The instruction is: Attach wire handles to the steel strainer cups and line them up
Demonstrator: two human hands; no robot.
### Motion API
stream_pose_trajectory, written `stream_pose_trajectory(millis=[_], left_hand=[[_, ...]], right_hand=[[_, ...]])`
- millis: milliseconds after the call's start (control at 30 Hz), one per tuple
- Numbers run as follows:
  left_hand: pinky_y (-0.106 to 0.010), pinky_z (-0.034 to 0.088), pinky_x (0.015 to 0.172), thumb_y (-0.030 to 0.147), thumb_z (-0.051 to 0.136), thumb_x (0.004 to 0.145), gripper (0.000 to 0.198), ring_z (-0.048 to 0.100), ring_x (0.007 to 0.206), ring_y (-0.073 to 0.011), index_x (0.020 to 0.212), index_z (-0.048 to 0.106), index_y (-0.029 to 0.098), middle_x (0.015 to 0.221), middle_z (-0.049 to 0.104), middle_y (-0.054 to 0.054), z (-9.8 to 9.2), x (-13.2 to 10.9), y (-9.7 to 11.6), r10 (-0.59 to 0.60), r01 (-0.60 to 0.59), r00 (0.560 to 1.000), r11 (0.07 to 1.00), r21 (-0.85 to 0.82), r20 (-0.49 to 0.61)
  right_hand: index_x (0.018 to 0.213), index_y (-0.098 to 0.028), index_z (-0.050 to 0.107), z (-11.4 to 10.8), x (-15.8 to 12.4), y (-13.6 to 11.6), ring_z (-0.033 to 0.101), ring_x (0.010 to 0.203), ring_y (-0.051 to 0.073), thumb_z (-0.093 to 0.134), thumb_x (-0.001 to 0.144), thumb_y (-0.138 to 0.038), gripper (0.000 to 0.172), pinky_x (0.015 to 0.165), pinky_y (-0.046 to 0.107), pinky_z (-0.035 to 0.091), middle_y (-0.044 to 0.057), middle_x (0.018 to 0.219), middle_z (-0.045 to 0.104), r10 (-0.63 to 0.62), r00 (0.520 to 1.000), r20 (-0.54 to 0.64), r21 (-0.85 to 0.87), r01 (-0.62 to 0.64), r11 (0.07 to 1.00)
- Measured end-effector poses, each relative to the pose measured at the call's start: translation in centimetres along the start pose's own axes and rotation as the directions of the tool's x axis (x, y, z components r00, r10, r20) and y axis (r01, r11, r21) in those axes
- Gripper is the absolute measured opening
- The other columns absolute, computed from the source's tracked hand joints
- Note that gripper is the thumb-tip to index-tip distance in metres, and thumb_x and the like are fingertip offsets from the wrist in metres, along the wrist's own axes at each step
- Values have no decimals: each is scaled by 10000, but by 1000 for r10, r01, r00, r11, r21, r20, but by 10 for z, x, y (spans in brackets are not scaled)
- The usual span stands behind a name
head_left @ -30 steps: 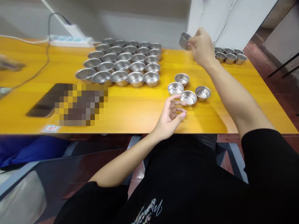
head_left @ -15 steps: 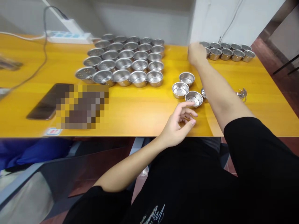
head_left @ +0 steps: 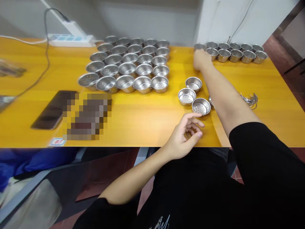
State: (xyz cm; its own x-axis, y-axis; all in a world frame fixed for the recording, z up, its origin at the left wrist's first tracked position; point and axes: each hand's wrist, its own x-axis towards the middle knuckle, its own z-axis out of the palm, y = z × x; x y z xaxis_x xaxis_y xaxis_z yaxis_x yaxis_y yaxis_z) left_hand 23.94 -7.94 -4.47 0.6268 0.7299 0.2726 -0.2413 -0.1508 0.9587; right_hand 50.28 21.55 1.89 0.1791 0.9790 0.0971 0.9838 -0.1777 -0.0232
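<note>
My left hand point(head_left: 187, 135) hovers at the table's front edge, fingers curved and apart, with nothing in it. Just beyond its fingertips is a perforated metal cup point(head_left: 201, 106), with a second cup point(head_left: 187, 96) and a third cup point(head_left: 193, 84) behind it. Another cup is partly hidden by my right forearm. My right hand point(head_left: 202, 60) reaches to the back, at the left end of two rows of metal cups point(head_left: 235, 55). A cup point(head_left: 199, 47) shows just behind its fingers, which are bent and partly hidden, so its hold on anything cannot be made out.
Several rows of metal cups point(head_left: 127, 68) stand left of centre on the yellow table point(head_left: 133, 121). A phone point(head_left: 54, 109) and a blurred-out object point(head_left: 88, 116) lie at the left, with a power strip point(head_left: 71, 40) behind. Thin metal pieces point(head_left: 250, 101) lie right of my forearm.
A cup now shows behind my right hand at the left end of the back rows; the hand sits slightly nearer me relative to them. My left hand keeps its pose. The view has shifted slightly.
</note>
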Motion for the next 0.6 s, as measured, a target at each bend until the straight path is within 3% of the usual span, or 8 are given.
stream_pose_trajectory(millis=[467,533,600], left_hand=[[-339,619,914,394,721,1150,429,742,1029,-171,1541,576,291,1318,732,-107,-3,0,2,-50,50,999,999,-15,19],[-345,622,915,407,723,1150,423,740,1023,-175,1532,584,289,1312,734,-109,-3,0,3,-60,60,998,998,-10,22],[-350,625,921,412,723,1150,418,735,1008,-173,1526,589,289,1306,734,-109,-3,0,3,-65,65,998,998,-6,21]], right_hand=[[1551,-156,697,0,21,-6,763,1312,285,781,1158,-415,478,1130,535,676,162,1559,704,120,988,100,57,-126,990],[1634,-109,634,2,22,-7,739,1392,300,765,1169,-350,540,1194,546,634,218,1624,685,123,985,117,87,-133,987],[1698,20,530,4,23,-9,694,1502,311,708,1186,-216,592,1272,533,553,345,1706,615,131,982,133,116,-147,982]])
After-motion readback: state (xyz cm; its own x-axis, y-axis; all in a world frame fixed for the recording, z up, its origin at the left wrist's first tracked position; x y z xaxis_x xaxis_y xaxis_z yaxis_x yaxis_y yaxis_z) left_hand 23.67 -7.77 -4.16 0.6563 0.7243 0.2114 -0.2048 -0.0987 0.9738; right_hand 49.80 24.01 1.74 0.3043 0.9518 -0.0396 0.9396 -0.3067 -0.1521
